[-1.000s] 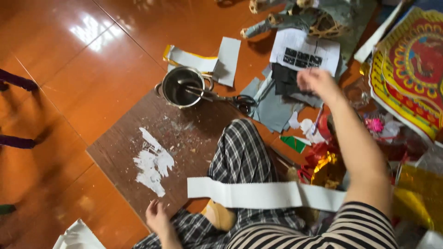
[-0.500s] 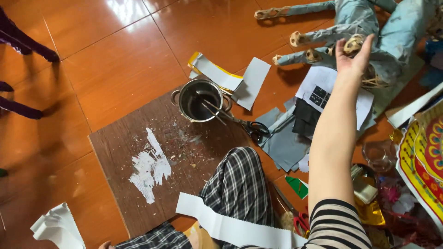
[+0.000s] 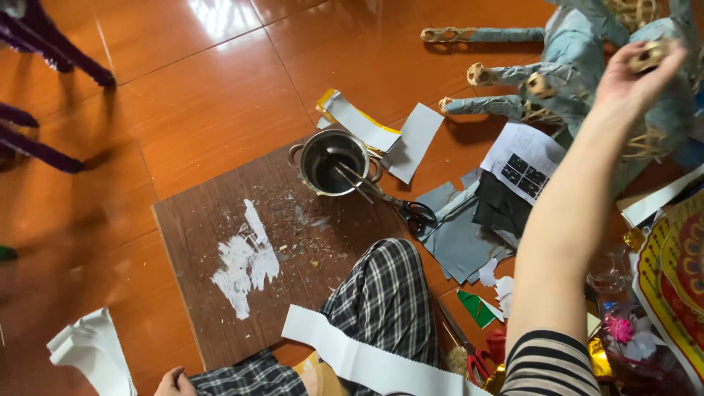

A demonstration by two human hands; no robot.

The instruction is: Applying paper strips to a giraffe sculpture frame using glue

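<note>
Head view: far right, the right hand [image 3: 636, 73] has its grip closed around a leg tip [image 3: 650, 55] of the blue-grey paper horse [image 3: 587, 55].

Black-and-white striped sleeve [image 3: 551, 361], plaid checked trousers [image 3: 381, 304].

right hand [image 3: 636, 79] gripping paper figure [image 3: 587, 66]

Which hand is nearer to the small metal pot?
Left. The left hand rests at the bottom edge, below-left of the small metal pot; the right hand reaches far right.
</note>
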